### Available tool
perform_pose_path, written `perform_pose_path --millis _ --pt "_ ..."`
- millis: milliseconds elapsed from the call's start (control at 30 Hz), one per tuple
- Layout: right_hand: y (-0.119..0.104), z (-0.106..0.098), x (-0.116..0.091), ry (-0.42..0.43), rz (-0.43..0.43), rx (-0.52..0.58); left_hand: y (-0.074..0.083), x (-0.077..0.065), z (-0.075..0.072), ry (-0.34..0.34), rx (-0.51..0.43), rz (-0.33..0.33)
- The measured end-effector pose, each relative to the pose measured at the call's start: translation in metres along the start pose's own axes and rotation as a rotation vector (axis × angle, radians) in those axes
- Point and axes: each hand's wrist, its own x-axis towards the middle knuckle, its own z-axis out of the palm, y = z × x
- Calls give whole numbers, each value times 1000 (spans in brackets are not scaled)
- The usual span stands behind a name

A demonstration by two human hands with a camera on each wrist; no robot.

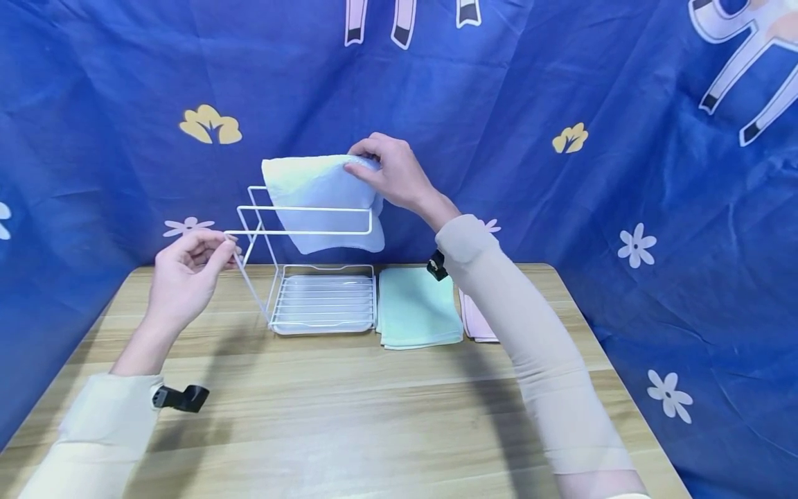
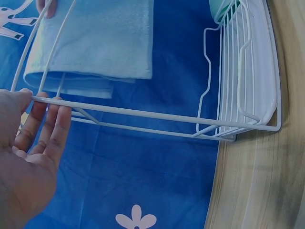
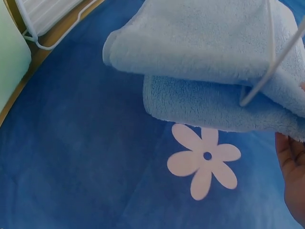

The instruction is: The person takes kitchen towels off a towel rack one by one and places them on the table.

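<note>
A white wire towel rack point(image 1: 299, 233) stands on the wooden table, with tiered bars above a slatted base. My left hand point(image 1: 187, 274) pinches its upper front-left corner between thumb and fingers, also seen closely in the left wrist view. A folded pale blue towel point(image 1: 318, 184) hangs at the rearmost top bar, which it mostly hides. My right hand point(image 1: 395, 170) grips the towel's top right corner, thumb in front. Layered folds of the towel point(image 3: 190, 47) show beside a bar end in the right wrist view; only part of the right hand point(image 3: 293, 171) appears there.
To the right of the rack lies a folded mint-green towel point(image 1: 419, 308) on the table point(image 1: 324, 416). A pink folded towel point(image 1: 476, 322) is partly behind my right forearm. A blue patterned curtain point(image 1: 436, 90) hangs close behind and around the table. A white tray point(image 1: 324, 329) sits under the slats.
</note>
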Motion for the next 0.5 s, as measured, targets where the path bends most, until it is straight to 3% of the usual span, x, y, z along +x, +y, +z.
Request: perform_pose_path --millis 233,500 --pt "-3 -15 1 56 22 44 -2 -1 0 17 -36 -20" --pt "-7 -35 -5 114 71 77 -4 3 2 4 -12 -17"
